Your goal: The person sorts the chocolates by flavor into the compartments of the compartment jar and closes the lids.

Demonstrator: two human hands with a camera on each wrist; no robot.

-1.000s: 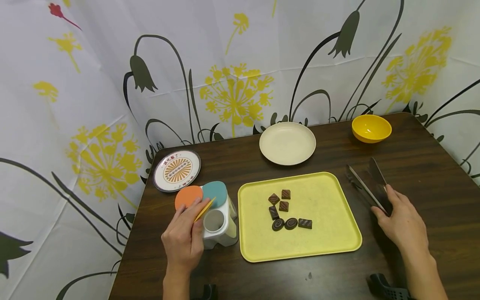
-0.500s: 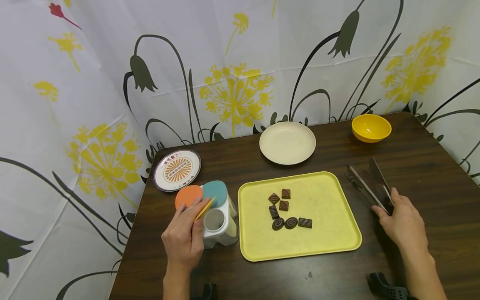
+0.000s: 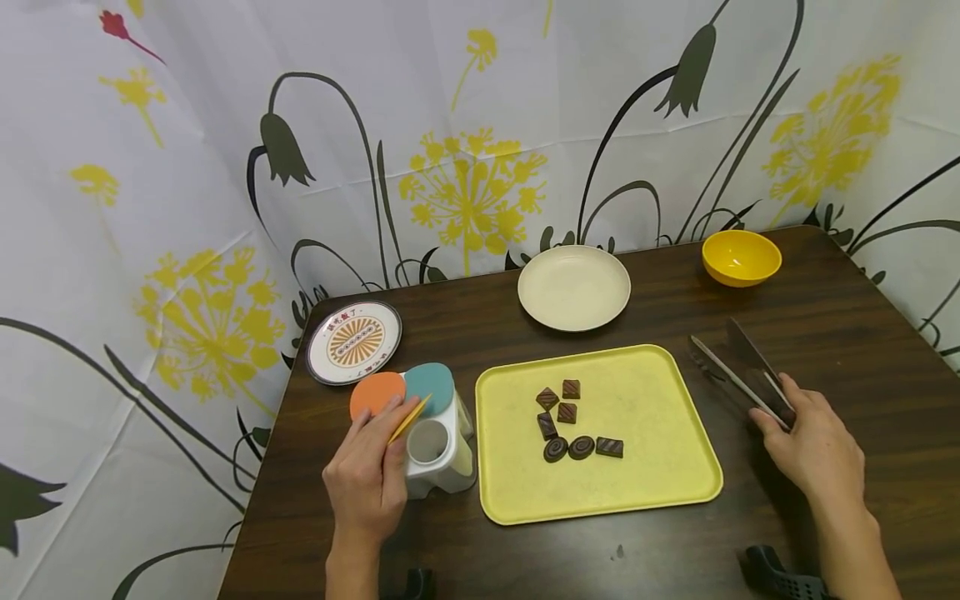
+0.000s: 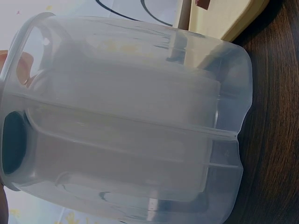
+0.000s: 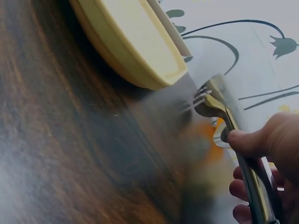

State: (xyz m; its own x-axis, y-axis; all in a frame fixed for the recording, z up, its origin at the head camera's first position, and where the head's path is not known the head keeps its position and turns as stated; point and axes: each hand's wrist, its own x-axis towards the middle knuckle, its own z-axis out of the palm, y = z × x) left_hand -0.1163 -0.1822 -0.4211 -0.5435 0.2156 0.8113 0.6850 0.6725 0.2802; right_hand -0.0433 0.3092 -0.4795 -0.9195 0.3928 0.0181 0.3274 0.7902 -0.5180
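At the left of the head view, my left hand (image 3: 365, 475) pinches the raised yellow lid (image 3: 414, 414) of a multi-compartment container (image 3: 450, 467). Below that lid is a round compartment opening (image 3: 428, 441); the orange lid (image 3: 377, 393) and teal lid (image 3: 430, 387) lie flat. The container's translucent wall (image 4: 121, 126) fills the left wrist view. My right hand (image 3: 817, 446) grips metal tongs (image 3: 738, 379) right of a yellow tray (image 3: 652, 467). One tong arm has a fork end (image 5: 210, 106), the other a flat blade. Nothing is between the arms. Several chocolates (image 3: 567, 413) lie on the tray.
A patterned plate (image 3: 330, 360) sits behind the container at the left. Beyond the tray stands a cream plate (image 3: 573, 287), with a yellow bowl (image 3: 741, 258) at the back right. A flowered cloth (image 3: 465, 100) hangs behind the dark wooden table (image 3: 562, 558).
My right hand has shifted slightly to the right, and the gap between the tong tips looks a little narrower. The left hand and the yellow lid have stayed in place.
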